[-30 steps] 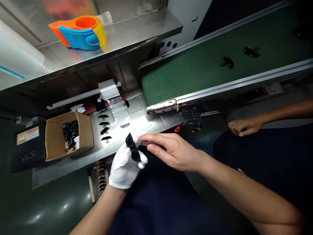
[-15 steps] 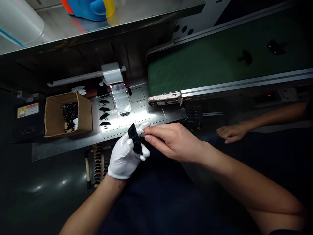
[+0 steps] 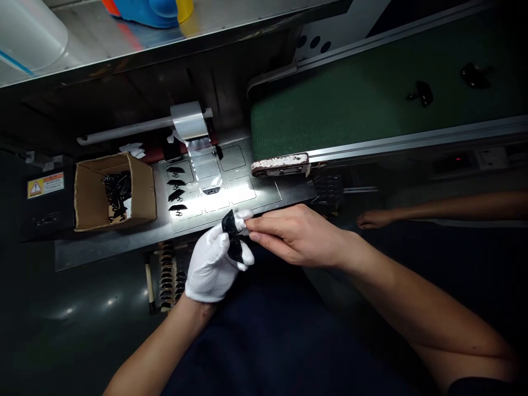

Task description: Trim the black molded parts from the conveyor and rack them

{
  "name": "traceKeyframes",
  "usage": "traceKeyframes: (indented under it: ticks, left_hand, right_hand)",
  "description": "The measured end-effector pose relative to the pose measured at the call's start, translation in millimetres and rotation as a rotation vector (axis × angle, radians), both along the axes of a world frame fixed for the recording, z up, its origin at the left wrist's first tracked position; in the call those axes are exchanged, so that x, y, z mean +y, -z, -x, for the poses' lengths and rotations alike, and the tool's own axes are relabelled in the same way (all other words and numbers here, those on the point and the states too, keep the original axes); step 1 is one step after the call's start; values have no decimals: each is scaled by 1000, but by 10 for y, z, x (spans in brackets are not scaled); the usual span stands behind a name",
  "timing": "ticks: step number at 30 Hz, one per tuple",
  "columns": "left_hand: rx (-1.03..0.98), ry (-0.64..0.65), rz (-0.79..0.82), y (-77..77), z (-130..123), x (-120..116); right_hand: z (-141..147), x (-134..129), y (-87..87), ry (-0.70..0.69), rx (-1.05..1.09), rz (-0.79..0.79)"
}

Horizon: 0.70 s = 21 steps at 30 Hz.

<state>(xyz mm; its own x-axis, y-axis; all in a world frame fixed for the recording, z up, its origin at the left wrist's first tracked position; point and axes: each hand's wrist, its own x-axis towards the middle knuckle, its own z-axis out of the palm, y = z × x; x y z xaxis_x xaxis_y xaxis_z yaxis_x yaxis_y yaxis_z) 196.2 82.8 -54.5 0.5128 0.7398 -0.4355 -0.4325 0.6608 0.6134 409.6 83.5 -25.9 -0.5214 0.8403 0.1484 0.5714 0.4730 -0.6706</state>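
Shifting slightly toward the green conveyor belt [image 3: 330, 110] since the earlier frame, the white-gloved left hand [image 3: 212, 264] is clamping a black trim piece [image 3: 234, 236] below-left of the belt. The piece is sitting between both hands' fingers, long axis running steeply, upper end pointing left of the belt's near end. Right hand [image 3: 297, 236]: thumb and forefinger are meeting left fingertips; I cannot tell whether they're pinching anything. Below the belt, a co-worker's hand [image 3: 373, 219] is sliding leftward.
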Motion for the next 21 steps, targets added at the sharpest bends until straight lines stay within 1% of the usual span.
traceKeyframes:
  ticks: [3, 8, 10, 12, 14, 17, 21]
  left_hand:
    - [-6, 25, 1, 27, -3, 6]
    - [-23, -45, 80, 38, -26, 45]
    - [-17, -52, 98, 33, -25, 59]
    - [9, -63, 77, 29, -17, 65]
    - [33, -85, 27, 28, -9, 61]
    - [59, -96, -10, 27, -7, 37]
    - [61, -34, 14, -5, -26, -4]
  right_hand:
    - [-9, 3, 11, -1, 4, -9]
    - [9, -58, 28, -29, 17, 59]
    - [13, -84, 19, -36, 50, 92]
    - [-2, -94, -9, -12, 104, 109]
    - [-36, -83, -52, 57, 139, 116]
    - [-95, -34, -129, 146, 76, 75]
    - [-117, 39, -233, 145, -110, -70]
